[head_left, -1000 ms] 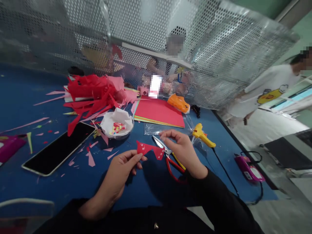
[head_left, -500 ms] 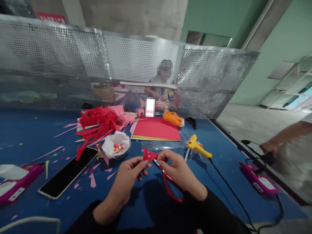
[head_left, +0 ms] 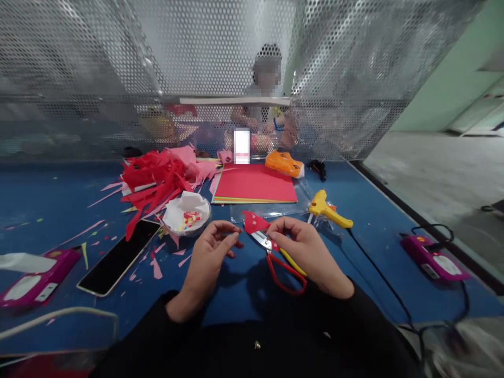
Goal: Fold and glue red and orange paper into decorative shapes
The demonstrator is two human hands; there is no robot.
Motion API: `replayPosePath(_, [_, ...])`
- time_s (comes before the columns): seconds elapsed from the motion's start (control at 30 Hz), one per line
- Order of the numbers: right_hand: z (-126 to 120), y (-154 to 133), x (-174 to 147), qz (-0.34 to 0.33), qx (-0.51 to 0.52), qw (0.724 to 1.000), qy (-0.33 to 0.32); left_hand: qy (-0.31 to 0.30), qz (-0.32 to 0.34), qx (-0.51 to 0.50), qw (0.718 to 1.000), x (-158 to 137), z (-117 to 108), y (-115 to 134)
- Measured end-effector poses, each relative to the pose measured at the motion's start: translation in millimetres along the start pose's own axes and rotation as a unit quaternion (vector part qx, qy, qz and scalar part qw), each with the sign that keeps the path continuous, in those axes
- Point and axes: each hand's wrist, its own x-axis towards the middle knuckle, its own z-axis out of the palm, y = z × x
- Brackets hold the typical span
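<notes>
My right hand (head_left: 301, 241) pinches a small piece of red paper (head_left: 255, 222) with little light squares on it; the piece points left from the fingertips. Just left of it, my left hand (head_left: 214, 254) is loosely curled, its fingertips apart from the paper and nothing visible between them. Scissors (head_left: 286, 278) with red and yellow handles lie on the blue table below the paper, partly covered by my right hand. Beyond my left hand stands a bowl (head_left: 208, 212) lined with white paper, with tiny red and yellow bits inside.
A stack of coloured paper (head_left: 255, 184), red on top, lies ahead beside heaped red and pink scraps (head_left: 157, 170). A yellow glue gun (head_left: 328, 210), an orange packet (head_left: 284, 164), a phone (head_left: 120, 257) and purple power strips (head_left: 435, 257) surround my hands. A perforated metal screen (head_left: 212, 52) rises behind.
My left hand has let go of the red paper and moved slightly left. My right hand keeps the paper. The camera view has tipped down, and the person at the right is out of view.
</notes>
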Motion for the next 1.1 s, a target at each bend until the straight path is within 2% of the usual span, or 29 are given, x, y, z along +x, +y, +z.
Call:
replayPosePath(0.2, [-1.2,-3.7,-1.0,0.018,-0.033,0.999,-0.005,-0.024,0.049,0.033,0.998,-10.7,-1.6,5.5])
replayPosePath(0.43, [-1.9,-4.5,-3.1,0.009,-0.076,0.997,-0.033,-0.067,0.014,0.098,0.993,-13.0,-3.5,7.8])
replayPosePath(0.6, [-3.5,-7.1,-4.9,0.008,-0.096,0.994,-0.050,-0.067,0.020,0.121,0.990,-9.3,-5.0,8.1])
replayPosePath(0.9, [-6.1,-7.1,-5.5,0.007,-0.110,0.991,-0.072,-0.106,0.025,0.168,0.980,-8.2,-5.9,7.5])
replayPosePath(0.97, [-5.7,-6.9,-5.3,-0.003,-0.108,0.992,-0.058,-0.097,0.012,0.160,0.982,-8.6,-4.9,6.8])
replayPosePath(1.1, [-0.8,-7.2,-6.6,-0.044,-0.099,0.994,0.010,-0.070,-0.022,0.115,0.991,-10.0,-1.8,3.2])
